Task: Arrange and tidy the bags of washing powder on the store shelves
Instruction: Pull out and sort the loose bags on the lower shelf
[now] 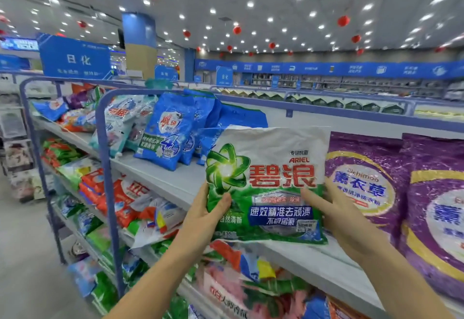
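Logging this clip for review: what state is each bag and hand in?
Ariel bag: upright, held by both hands.
left hand: grips its lower left edge.
right hand: grips its right edge.
blue bags: leaning, uneven.
purple bags: standing upright, side by side.
lower-shelf bags: jumbled.

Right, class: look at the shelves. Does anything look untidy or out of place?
Yes. On the top shelf the blue bags slump tilted against one another. On the shelf below, the red and white bags lie in a jumbled heap. The purple bags beside the green bag stand in order.
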`<state>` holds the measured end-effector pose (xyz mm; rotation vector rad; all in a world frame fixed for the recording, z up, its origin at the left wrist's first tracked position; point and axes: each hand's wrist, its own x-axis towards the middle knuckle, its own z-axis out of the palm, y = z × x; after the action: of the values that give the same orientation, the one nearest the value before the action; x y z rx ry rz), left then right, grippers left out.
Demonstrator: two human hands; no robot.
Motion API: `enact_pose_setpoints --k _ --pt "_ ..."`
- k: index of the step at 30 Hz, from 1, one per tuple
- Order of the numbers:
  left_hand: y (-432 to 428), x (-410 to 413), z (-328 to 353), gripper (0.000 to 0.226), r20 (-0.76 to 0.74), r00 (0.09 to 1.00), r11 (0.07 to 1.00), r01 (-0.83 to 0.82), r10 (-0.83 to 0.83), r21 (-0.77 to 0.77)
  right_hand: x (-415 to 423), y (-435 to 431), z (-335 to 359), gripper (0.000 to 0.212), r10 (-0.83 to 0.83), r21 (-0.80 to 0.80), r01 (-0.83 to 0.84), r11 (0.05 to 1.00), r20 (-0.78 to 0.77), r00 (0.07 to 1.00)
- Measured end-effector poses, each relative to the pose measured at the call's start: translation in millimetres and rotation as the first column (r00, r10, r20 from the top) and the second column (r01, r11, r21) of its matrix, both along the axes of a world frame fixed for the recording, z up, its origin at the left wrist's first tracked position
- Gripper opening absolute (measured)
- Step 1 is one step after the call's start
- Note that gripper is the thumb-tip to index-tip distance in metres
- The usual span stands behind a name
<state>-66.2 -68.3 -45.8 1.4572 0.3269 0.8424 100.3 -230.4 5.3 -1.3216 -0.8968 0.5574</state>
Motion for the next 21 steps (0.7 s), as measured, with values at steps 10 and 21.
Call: enact_pose_setpoints --k 10,21 --pt "112.0 123.6 31.0 0.056 -0.121 0.982 0.989 0.137 -0.143 -0.053 70.4 67.4 7.0 0.011 -0.325 -0.017 0.325 0.946 -0.034 0.945" --pt "175.4 254.8 38.1 0.038 -0.332 0.861 0.922 0.374 -0.385 -0.099 132.1 140.1 2.0 0.020 -0.765 -0.153 0.759 0.633 0.028 0.644"
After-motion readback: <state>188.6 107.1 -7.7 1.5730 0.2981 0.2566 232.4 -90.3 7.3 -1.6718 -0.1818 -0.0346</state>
